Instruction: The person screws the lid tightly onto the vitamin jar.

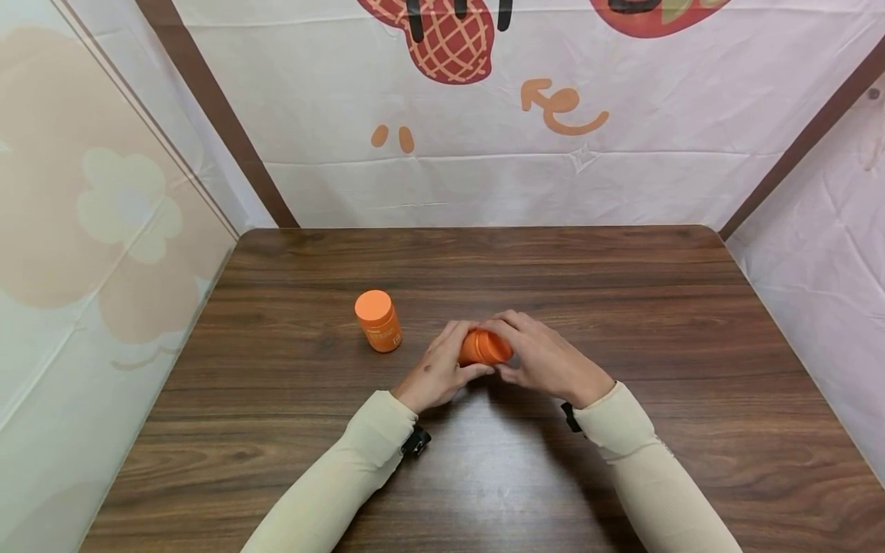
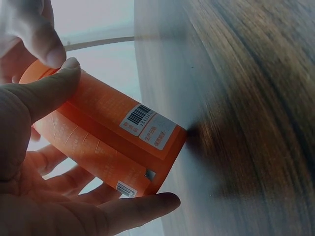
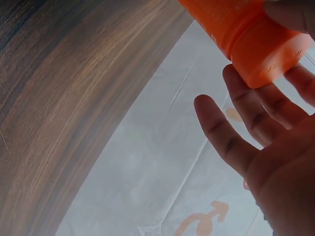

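In the head view an orange jar point(image 1: 477, 349) is tipped over between both hands, its lid end toward the right. My left hand point(image 1: 435, 370) grips its body, thumb on the near side and fingers around the far side. White stickers with barcodes point(image 2: 150, 125) show on the jar's body in the left wrist view; its bottom edge is close over the table. My right hand point(image 1: 549, 357) holds the orange lid point(image 3: 270, 51) between thumb and fingers, with one finger extended away from it. The lid sits on the jar.
Another orange jar point(image 1: 380, 326) with its lid on stands upright to the left of the hands. The dark wood-grain table point(image 1: 622, 284) reaches back to a white printed cloth point(image 1: 332, 192), with further cloth at both sides.
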`<control>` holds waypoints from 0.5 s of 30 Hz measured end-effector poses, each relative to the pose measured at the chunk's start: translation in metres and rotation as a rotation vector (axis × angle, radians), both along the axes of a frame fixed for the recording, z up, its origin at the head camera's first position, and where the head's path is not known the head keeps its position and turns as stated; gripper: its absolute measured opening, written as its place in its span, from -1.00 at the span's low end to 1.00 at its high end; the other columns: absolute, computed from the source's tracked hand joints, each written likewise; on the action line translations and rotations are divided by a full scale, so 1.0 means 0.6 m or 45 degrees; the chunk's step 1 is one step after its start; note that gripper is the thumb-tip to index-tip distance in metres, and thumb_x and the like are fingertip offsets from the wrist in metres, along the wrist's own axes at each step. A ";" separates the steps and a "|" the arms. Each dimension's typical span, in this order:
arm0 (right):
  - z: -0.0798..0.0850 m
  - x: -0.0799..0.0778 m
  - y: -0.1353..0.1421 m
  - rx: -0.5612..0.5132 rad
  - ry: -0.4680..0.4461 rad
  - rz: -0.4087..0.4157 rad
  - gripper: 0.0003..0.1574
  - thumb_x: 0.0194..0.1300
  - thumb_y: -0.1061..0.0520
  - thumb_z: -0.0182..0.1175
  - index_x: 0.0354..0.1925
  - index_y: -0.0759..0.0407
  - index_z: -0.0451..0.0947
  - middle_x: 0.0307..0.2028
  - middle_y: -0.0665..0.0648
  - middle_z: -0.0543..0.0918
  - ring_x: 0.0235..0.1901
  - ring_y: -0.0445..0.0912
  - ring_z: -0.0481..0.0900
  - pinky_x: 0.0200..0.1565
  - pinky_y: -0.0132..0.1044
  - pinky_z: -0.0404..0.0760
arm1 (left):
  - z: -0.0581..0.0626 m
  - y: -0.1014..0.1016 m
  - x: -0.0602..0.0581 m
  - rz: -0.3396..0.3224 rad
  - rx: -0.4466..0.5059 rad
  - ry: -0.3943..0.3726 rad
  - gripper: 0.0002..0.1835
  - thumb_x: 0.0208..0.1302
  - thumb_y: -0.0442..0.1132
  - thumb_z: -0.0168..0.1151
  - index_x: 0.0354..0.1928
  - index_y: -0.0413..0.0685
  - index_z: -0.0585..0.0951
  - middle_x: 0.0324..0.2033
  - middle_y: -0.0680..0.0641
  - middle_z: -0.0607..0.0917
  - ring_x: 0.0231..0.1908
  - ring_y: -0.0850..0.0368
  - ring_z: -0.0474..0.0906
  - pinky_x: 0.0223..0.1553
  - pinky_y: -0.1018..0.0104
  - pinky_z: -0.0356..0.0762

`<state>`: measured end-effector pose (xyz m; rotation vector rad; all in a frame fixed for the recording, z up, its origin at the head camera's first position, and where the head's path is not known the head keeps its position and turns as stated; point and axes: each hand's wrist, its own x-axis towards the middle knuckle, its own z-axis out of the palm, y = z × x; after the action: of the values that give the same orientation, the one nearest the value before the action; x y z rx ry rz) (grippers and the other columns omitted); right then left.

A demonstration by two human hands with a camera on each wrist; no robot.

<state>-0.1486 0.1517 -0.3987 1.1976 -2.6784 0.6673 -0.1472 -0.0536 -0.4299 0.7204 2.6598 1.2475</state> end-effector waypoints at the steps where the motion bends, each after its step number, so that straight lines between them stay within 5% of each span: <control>1: 0.000 0.000 -0.001 -0.003 -0.014 -0.014 -0.23 0.04 0.28 0.49 0.23 0.22 0.47 0.03 0.15 0.56 -0.12 -0.03 0.58 -0.10 -0.16 0.61 | -0.001 0.000 0.000 0.001 0.001 -0.002 -0.39 0.22 -0.21 0.45 0.26 -0.07 0.41 0.10 -0.12 0.48 -0.03 -0.04 0.47 0.00 0.02 0.49; 15: -0.002 0.003 -0.006 0.028 -0.108 -0.179 -0.32 0.20 0.04 0.43 0.20 0.28 0.47 -0.23 0.08 0.52 -0.41 -0.15 0.47 -0.37 -0.33 0.52 | -0.001 0.003 -0.002 0.006 0.008 -0.007 -0.40 0.23 -0.31 0.43 0.27 -0.11 0.41 0.12 -0.15 0.47 -0.02 -0.05 0.47 0.02 0.00 0.49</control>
<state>-0.1467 0.1480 -0.3998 0.9951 -2.8145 0.6837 -0.1485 -0.0517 -0.4308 0.7107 2.6562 1.2582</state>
